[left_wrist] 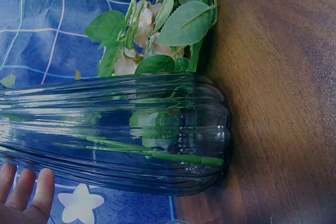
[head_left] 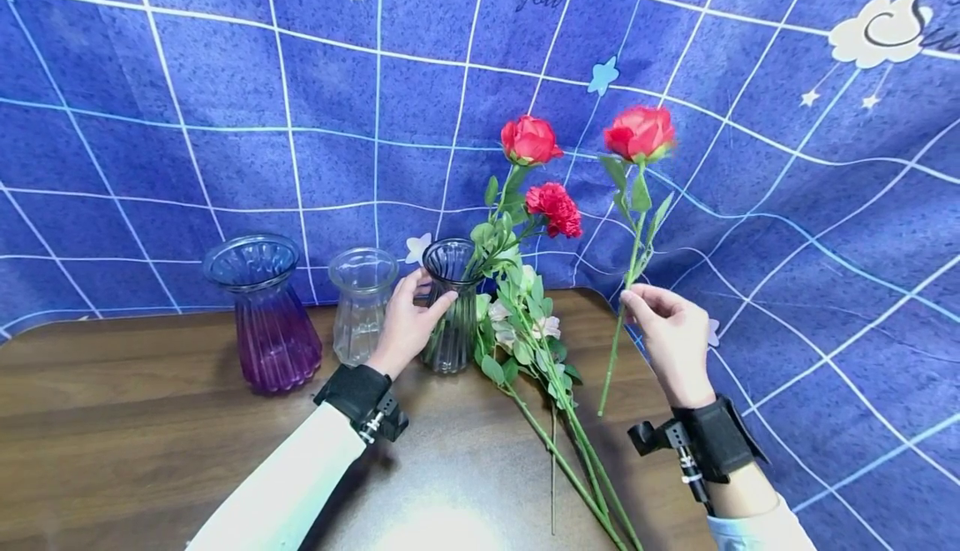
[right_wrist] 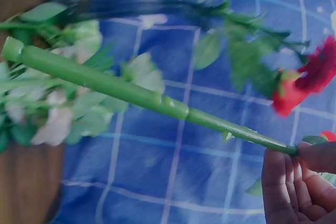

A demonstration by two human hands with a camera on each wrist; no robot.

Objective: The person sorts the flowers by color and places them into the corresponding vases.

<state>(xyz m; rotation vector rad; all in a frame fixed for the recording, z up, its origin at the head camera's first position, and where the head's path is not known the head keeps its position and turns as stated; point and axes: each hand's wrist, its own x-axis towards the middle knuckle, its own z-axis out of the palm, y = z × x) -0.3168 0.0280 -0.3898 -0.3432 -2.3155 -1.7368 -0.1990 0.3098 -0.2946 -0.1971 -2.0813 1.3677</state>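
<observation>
My left hand (head_left: 408, 322) grips the neck of a smoky grey ribbed glass vase (head_left: 450, 351), thumb on the near side. The vase stands upright on the table. A red rose (head_left: 530, 140) and a red carnation (head_left: 555, 209) lean out of it to the right. Through the glass, in the left wrist view, a green stem (left_wrist: 184, 158) reaches the vase's base. To the right, my right hand (head_left: 675, 338) pinches another red rose (head_left: 640, 132) by its stem between thumb and fingers. That rose is upright in the air, its cut stem end (right_wrist: 13, 50) pointing down.
Pale pink flowers (head_left: 546, 328) with long green stems (head_left: 577, 443) lie on the wooden table (head_left: 150, 434), right of the grey vase. Left of it stand a clear glass vase (head_left: 356, 326) and a blue-to-purple vase (head_left: 276, 334). A blue gridded cloth (head_left: 337, 159) hangs behind.
</observation>
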